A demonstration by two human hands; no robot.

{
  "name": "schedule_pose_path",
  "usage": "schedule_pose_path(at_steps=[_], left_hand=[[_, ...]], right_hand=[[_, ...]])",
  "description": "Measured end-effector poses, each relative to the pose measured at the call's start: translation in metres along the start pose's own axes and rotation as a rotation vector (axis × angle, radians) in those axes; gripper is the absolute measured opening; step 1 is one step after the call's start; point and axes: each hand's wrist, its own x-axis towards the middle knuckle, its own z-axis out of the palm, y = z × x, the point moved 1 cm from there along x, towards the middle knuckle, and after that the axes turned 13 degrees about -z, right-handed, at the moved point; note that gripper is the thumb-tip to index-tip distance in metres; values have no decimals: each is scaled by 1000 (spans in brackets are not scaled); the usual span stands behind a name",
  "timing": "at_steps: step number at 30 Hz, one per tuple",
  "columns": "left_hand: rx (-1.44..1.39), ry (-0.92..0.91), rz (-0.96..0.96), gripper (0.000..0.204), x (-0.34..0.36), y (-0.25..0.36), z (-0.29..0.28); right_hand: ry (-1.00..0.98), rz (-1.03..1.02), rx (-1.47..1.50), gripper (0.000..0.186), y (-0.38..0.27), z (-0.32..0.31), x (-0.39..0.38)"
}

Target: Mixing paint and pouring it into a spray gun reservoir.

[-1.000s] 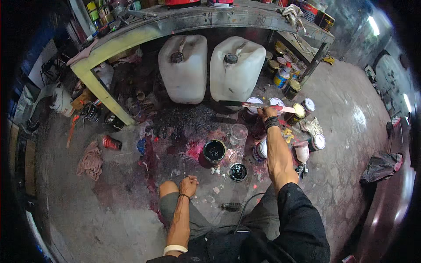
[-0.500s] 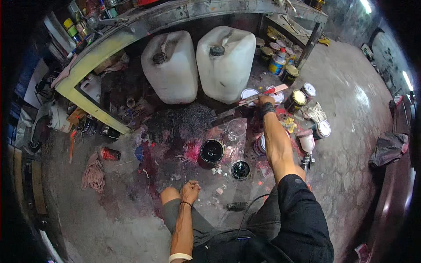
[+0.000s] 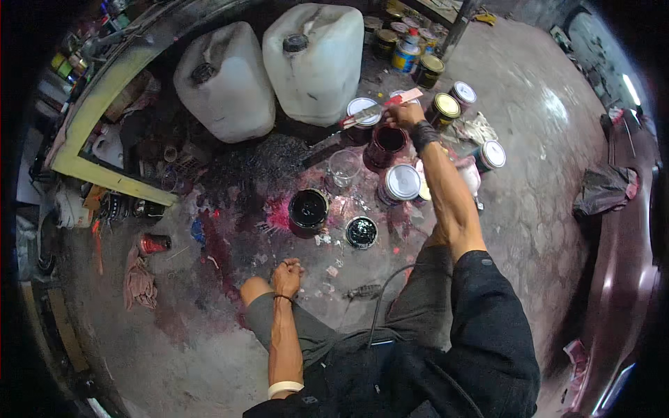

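Note:
My right hand [image 3: 404,115] reaches forward, its fingers closed round a long flat stirring stick [image 3: 375,115] smeared with red and dark paint. The stick slants down to the left, passing across a white-lidded can [image 3: 362,104] in this view. Just below the hand stands an open can of dark red paint [image 3: 390,141]. My left hand [image 3: 286,279] hangs by my knee, fingers curled, with nothing visible in them. Ahead of it are an open can of black paint [image 3: 309,209], a smaller black-filled container [image 3: 362,232] and a clear plastic cup [image 3: 343,168].
Two large white jerrycans [image 3: 313,66] stand at the back beside a yellowish metal frame [image 3: 115,177]. A lidded can [image 3: 403,183] and a spray gun's pale cup [image 3: 470,175] are near my right forearm. A rag [image 3: 141,282] and a red cup [image 3: 155,243] lie at left.
The scene has shifted up and left in view. The open dark red can beneath my right hand now shows. My right hand still grips the stick; my left stays by my knee.

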Motion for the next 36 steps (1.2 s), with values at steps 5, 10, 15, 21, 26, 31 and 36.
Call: schedule_pose_path(at_steps=[5, 10, 15, 21, 26, 31, 36], left_hand=[[-165, -86, 9, 20, 5, -1, 4], [-120, -99, 30, 23, 5, -1, 5], [-94, -103, 66, 23, -1, -3, 7], [-10, -56, 45, 22, 7, -24, 6], [37, -15, -3, 25, 1, -30, 4], [52, 33, -6, 25, -16, -10, 1], [71, 45, 66, 25, -26, -1, -7]], right_hand=[[234, -280, -127, 33, -13, -71, -138], [525, 152, -890, 32, 80, -129, -283], [361, 684, -755, 85, 175, -115, -354], [474, 720, -766, 94, 192, -112, -336], [492, 665, -674, 71, 218, -127, -319], [509, 504, -635, 71, 250, -138, -337], [636, 62, -569, 61, 223, -165, -372]])
